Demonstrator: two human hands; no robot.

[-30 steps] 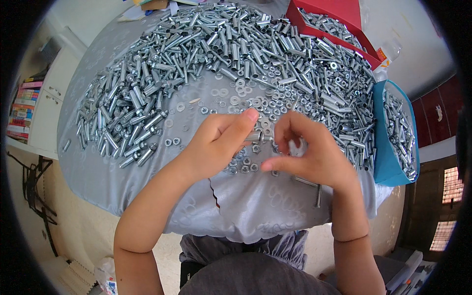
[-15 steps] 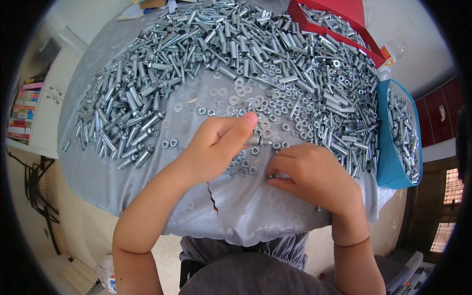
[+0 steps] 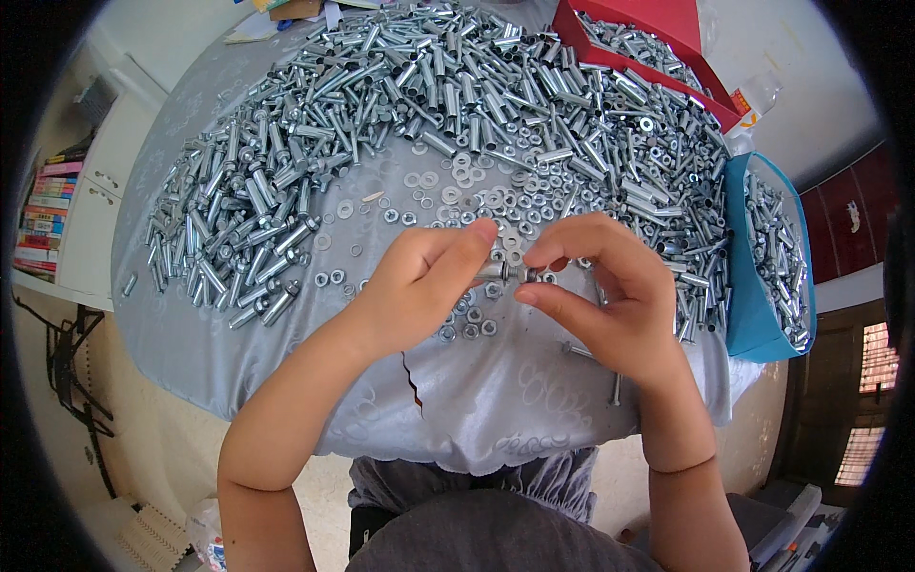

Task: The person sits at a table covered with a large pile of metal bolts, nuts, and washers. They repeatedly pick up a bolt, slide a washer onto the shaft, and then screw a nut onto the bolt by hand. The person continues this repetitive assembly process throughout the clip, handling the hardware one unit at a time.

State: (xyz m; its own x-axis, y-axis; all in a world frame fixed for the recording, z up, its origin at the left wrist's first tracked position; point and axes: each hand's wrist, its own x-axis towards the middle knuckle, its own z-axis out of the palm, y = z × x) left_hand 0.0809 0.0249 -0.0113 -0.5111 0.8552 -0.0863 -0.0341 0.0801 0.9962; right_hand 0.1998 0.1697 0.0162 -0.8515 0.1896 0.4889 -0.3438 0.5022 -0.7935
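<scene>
I have the left hand (image 3: pixel 405 291) closed around a sleeve anchor (image 3: pixel 494 272) over the middle of the worktop (image 3: pixel 477 410), its right end pinched by the right hand (image 3: pixel 610 300) — a detail too small for my feed. Hex nuts (image 3: pixel 471 331) lie nearer; a blue bin (image 3: pixel 746 310) stands right.

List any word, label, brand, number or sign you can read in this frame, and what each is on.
I can quote no text with confidence.
Book spines, left shelf: print too small to read.
Orange-and-white label on clear plastic beside the red box: too blurred.
White plastic bag, lower left: coloured marks, unreadable.
Metal sleeve in the left hand: no lettering visible.
</scene>
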